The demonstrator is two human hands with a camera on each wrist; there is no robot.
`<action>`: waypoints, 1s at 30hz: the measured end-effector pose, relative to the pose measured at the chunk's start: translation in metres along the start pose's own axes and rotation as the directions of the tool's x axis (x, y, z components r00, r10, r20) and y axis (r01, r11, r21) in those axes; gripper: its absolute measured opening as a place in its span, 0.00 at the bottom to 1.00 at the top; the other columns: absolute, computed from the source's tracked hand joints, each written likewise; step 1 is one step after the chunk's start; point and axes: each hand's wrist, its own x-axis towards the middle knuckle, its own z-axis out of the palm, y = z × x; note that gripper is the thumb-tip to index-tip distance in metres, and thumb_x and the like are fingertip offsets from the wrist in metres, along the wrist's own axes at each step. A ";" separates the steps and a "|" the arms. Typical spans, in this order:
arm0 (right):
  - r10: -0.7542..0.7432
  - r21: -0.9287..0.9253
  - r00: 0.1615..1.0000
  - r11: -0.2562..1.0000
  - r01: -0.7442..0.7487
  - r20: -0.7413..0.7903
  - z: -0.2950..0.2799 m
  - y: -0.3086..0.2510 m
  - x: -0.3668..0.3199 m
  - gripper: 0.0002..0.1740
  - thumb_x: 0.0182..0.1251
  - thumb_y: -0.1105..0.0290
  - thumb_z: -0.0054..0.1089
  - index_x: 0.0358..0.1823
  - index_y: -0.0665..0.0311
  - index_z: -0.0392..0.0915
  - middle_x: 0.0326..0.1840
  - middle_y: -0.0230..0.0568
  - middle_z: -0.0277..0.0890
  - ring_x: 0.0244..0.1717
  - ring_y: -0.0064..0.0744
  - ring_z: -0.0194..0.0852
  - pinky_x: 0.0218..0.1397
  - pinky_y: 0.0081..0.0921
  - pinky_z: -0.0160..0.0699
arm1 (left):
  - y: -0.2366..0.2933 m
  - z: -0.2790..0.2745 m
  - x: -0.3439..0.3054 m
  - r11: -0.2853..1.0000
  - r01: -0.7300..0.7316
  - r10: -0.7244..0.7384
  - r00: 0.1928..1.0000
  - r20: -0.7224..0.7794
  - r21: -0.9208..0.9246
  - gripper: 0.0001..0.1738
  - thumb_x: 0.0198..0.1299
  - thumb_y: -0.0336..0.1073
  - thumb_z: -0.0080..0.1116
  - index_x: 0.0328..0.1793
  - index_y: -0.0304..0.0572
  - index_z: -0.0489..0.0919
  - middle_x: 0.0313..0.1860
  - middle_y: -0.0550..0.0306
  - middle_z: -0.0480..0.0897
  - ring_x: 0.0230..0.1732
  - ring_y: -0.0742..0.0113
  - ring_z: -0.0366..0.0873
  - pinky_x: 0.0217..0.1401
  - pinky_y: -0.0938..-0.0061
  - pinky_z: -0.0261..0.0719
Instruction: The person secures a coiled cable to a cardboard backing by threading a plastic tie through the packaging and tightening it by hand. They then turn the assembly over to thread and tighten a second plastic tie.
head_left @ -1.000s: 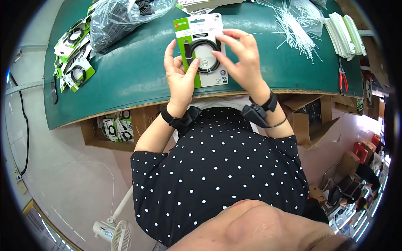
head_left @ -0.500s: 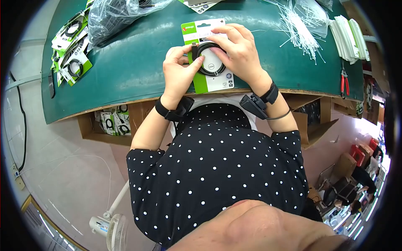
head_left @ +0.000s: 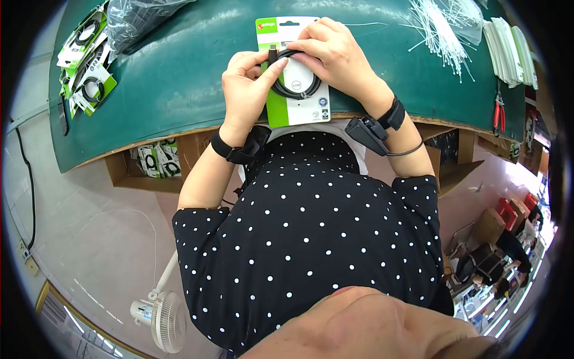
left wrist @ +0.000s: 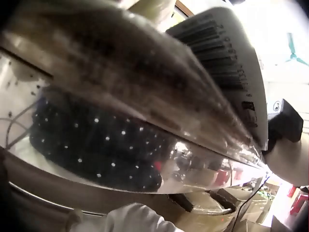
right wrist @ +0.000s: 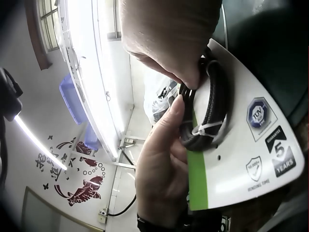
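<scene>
A green-and-white backing card (head_left: pixel 308 113) carries a coiled black cable (head_left: pixel 297 94) with its plug at the upper left. My left hand (head_left: pixel 246 87) pinches the coil and the card's left edge, thumb lying over the cable near the plug. Bent over the card's upper right, my right hand (head_left: pixel 338 57) pinches the top of the coil with thumb and fingers. In the right wrist view a white cable tie (right wrist: pixel 206 129) binds the lower coil to the card. Glossy plastic and a dark, striped card back (left wrist: pixel 212 48) fill much of the left wrist view.
Carded cables (head_left: pixel 89 84) lie at the table's left beside a plastic bag (head_left: pixel 140 24). At the right are loose white cable ties (head_left: pixel 439 39), stacked cards (head_left: pixel 505 54) and red-handled pliers (head_left: pixel 499 113). Cardboard boxes (head_left: pixel 188 152) stand under the green table (head_left: pixel 173 78).
My right hand has come in from the card's right edge onto the top of the coil. My left fingers have moved up to the plug, bending in around the card's left edge.
</scene>
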 end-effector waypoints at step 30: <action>-0.115 0.229 0.951 0.972 0.048 0.288 -0.036 -0.009 -0.030 0.15 0.54 0.71 0.72 0.44 0.61 0.83 0.43 0.33 0.78 0.39 0.36 0.79 0.41 0.33 0.80 | 0.032 -0.023 -0.006 0.687 -0.589 0.284 0.756 0.589 0.425 0.12 0.53 0.31 0.72 0.45 0.43 0.85 0.42 0.59 0.83 0.37 0.58 0.84 0.37 0.68 0.83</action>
